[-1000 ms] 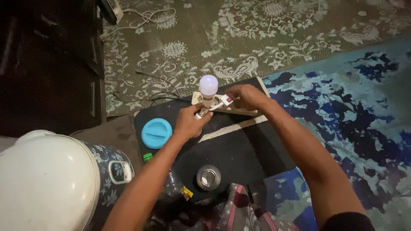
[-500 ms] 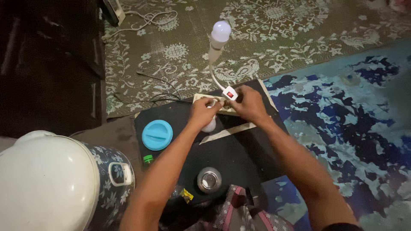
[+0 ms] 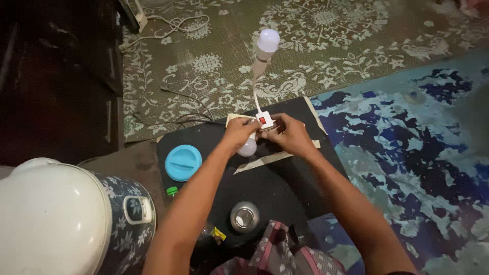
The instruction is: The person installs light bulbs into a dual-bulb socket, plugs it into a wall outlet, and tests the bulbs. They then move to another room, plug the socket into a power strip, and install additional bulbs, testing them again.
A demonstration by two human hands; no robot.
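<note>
My left hand [image 3: 237, 133] grips a small white bulb [image 3: 248, 147], its glass end pointing down below my fist. My right hand [image 3: 286, 135] holds the white plug-in lamp holder with a red switch [image 3: 264, 120] against the cream power strip [image 3: 239, 118] on the black board [image 3: 275, 183]. From the holder a bendy white neck rises to a second white bulb [image 3: 268, 39] standing high over the patterned mat. Both hands meet at the strip.
A round blue lid [image 3: 183, 162] and a small green cap [image 3: 173, 191] lie left on the board. A metal cup [image 3: 245, 216] stands near me. A white rice cooker [image 3: 66, 219] fills the lower left. Cables [image 3: 178, 23] trail across the mat beside dark furniture [image 3: 56, 76].
The lamp holder's bulb has swung up from beside the strip to stand high on its neck. My left hand has turned the small bulb downward and both hands have closed together.
</note>
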